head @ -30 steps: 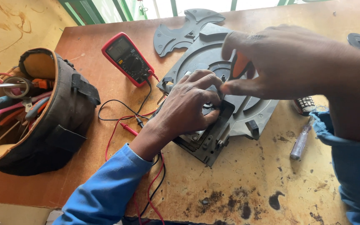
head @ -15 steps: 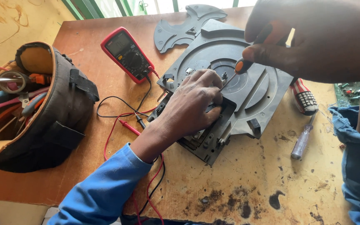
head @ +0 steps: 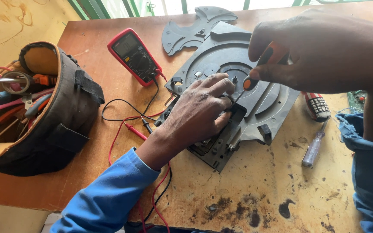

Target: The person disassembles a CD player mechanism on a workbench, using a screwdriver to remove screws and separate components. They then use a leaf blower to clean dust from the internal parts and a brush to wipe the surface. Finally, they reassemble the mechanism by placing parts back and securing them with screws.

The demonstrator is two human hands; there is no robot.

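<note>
A grey plastic disc-tray mechanism (head: 238, 64) lies on the wooden table (head: 260, 194). My left hand (head: 199, 112) presses down on its near-left side, fingers curled over a dark opening. My right hand (head: 324, 51) hovers above the mechanism and grips an orange-handled screwdriver (head: 267, 60), whose thin tip points down to the spot beside my left fingertips. Both forearms wear blue sleeves.
A red multimeter (head: 134, 56) with red and black leads (head: 126, 125) lies left of the mechanism. A black tool bag (head: 39, 108) full of tools stands at the far left. A loose grey plate (head: 191, 30) lies behind. Another screwdriver (head: 314, 149) and a red-and-white handle (head: 318, 105) lie at right.
My right hand lifted off the mechanism, took up the orange screwdriver and now brings its tip down beside my left fingers. My left hand stayed in place.
</note>
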